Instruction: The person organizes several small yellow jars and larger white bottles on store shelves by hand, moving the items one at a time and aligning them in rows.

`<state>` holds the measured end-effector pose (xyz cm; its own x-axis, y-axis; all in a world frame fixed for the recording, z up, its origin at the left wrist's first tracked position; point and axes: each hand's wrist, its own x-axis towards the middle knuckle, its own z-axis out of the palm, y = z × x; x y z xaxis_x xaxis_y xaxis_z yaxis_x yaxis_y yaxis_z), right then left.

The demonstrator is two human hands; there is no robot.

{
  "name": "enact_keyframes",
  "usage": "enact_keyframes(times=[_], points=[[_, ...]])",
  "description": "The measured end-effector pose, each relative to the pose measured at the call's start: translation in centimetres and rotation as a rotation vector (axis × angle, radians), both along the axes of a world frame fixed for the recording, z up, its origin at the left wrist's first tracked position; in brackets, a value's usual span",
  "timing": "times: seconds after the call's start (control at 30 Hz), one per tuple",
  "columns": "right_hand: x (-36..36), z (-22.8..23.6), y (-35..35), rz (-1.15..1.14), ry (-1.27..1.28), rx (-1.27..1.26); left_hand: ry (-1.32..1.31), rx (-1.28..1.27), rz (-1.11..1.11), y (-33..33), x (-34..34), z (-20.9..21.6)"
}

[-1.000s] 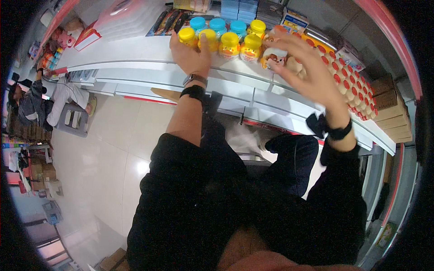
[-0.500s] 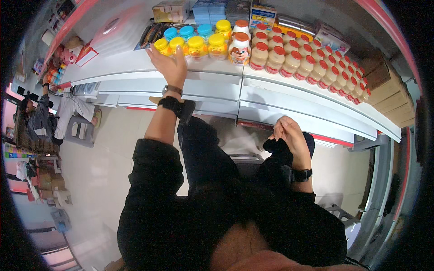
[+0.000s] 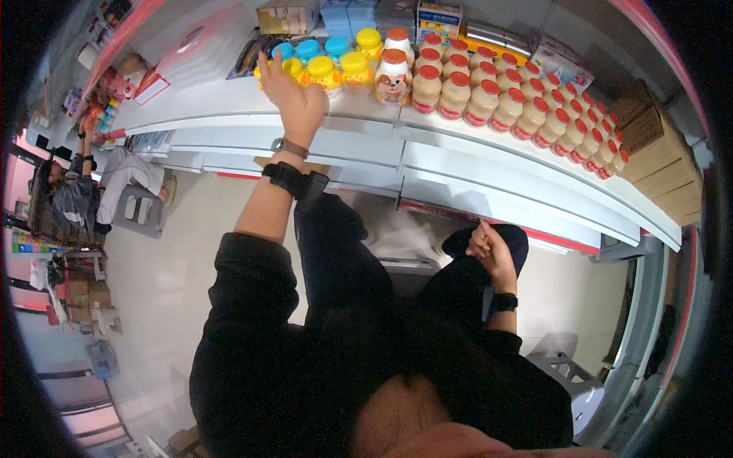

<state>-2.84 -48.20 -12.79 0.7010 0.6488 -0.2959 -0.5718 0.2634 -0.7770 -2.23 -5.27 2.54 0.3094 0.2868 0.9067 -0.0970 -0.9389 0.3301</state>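
Shifted left hand point(image 3: 300, 111), yellow jars point(image 3: 294, 68) half-hidden

The dog-face jar point(image 3: 393, 82) is white with brown patches and an orange lid. Left of it are yellow-lidded jars point(image 3: 356, 70) and blue-lidded jars point(image 3: 308, 50); right of it, cream bottles point(image 3: 455, 99) with red caps and bands; beneath it, a white shelf point(image 3: 214, 105).

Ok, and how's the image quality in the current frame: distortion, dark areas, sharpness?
Head view: fisheye bending curves the white shelf downward at right; head view: the corners fall to black, and the black sleeves lose most detail; head view: the yellow-lidded jars and red-capped bottles are fairly distinct.
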Motion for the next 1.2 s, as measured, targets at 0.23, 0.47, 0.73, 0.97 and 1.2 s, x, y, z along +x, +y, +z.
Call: enact_keyframes(times=[0.23,0.47,0.73,0.97,1.2], points=[[1.3,-4.9,-1.8,0.014,0.319,0.299,0.296,0.117,-0.283,1.0,5.9,5.9],[2.2,-6.7,-1.9,0.033,0.448,0.265,0.983,0.386,-0.109,-0.4,9.6,8.6],[2.0,-6.1,-1.6,0.048,0.44,0.26,0.928,0.162,-0.354,2.5,11.2,7.1],[2.4,-6.4,-1.3,0.065,0.453,0.277,1.006,0.149,-0.319,1.7,10.8,7.7],[2.6,-6.9,-0.9,0.085,0.451,0.293,1.022,0.207,-0.274,2.2,10.9,7.9]])
